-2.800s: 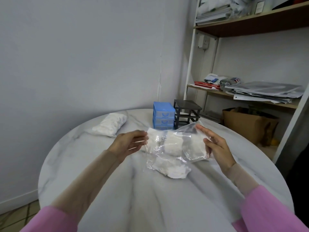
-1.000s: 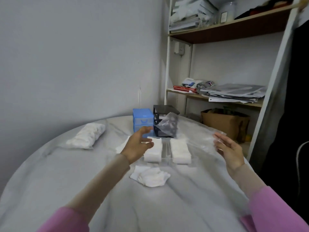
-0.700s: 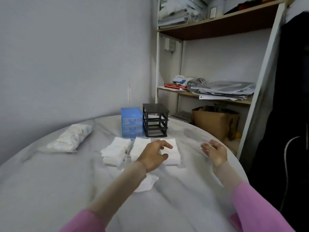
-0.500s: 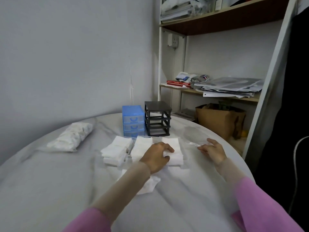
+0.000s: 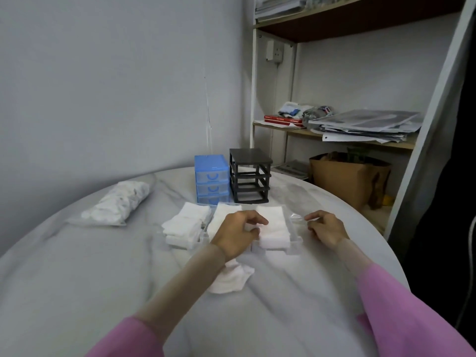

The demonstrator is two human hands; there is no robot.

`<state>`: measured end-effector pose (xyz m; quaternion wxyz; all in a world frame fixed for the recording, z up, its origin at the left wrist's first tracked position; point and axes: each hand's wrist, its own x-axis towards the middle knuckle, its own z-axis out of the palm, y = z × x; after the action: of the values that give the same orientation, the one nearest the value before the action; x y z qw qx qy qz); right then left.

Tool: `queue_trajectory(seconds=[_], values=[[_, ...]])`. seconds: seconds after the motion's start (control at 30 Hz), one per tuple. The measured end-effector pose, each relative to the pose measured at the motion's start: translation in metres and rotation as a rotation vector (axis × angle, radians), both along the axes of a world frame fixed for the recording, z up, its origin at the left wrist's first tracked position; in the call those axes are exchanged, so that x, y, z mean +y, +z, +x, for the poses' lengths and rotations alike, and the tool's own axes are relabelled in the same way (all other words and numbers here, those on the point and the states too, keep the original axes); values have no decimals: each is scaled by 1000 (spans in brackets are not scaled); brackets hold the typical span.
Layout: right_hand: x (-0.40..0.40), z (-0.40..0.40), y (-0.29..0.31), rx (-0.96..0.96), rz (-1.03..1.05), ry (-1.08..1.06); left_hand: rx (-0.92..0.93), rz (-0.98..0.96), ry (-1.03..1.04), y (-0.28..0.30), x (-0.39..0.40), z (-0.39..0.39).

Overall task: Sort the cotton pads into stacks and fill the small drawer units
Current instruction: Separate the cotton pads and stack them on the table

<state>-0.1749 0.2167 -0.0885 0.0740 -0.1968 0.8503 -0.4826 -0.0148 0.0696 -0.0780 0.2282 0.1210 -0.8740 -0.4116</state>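
Note:
Three stacks of square white cotton pads lie side by side on the marble table (image 5: 77, 292): a left stack (image 5: 186, 225), a middle stack (image 5: 226, 212) and a right stack (image 5: 274, 226), with clear plastic walls around them. My left hand (image 5: 237, 233) rests on the middle and right stacks, thumb and fingers curled onto the pads. My right hand (image 5: 325, 228) lies to the right, fingers pinching a bit of clear plastic (image 5: 296, 217). Behind stand a blue drawer unit (image 5: 211, 179) and a black drawer frame (image 5: 249, 176), which shows no drawers.
A loose heap of pads (image 5: 229, 279) lies under my left forearm. A clear bag of round pads (image 5: 118, 204) sits at the far left. A shelf with papers (image 5: 365, 124) and a brown paper bag (image 5: 347, 176) stand beyond the table's right edge.
The clear bag that both hands held around the pads has come off and the stacks now lie on the table. My left hand has settled on them and my right hand has dropped beside them.

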Motion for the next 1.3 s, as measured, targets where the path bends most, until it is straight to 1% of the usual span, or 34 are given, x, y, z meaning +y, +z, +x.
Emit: queue_trajectory(seconds=[0.1, 0.17, 0.3, 0.4, 0.47, 0.53, 0.57, 0.63, 0.7, 0.77, 0.83, 0.97, 1.2, 1.23, 1.3], values=[[5, 12, 2, 76, -6, 9, 91, 204, 9, 10, -6, 18], [6, 23, 5, 119, -8, 7, 78, 275, 22, 13, -14, 34], [1, 48, 13, 182, -6, 30, -23, 279, 33, 8, -27, 64], [-5, 73, 19, 205, -55, 107, -83, 255, 1, 1, -33, 81], [-7, 92, 24, 222, -74, 215, -102, 211, -18, -3, -36, 90], [-9, 112, 27, 247, -36, 415, -104, 140, -9, -6, -37, 98], [-10, 120, 28, 272, 10, 536, -99, 96, 1, -7, -37, 101], [-15, 134, 23, 337, 166, 755, -99, 21, 7, -10, -38, 107], [-23, 142, 15, 429, 320, 872, -127, -17, -5, -12, -38, 111], [-29, 148, 9, 488, 339, 889, -156, -45, -23, -16, -38, 115], [-33, 149, 9, 490, 299, 861, -162, -53, -25, -19, -38, 117], [-36, 143, 14, 361, 151, 830, -155, -13, 0, -17, -38, 118], [-38, 132, 15, 280, -38, 767, -59, 160, -4, -19, -45, 111], [-38, 131, 15, 274, -55, 754, -39, 208, -1, -18, -44, 110], [-39, 128, 16, 268, -74, 740, 29, 374, -20, -13, -40, 108]])
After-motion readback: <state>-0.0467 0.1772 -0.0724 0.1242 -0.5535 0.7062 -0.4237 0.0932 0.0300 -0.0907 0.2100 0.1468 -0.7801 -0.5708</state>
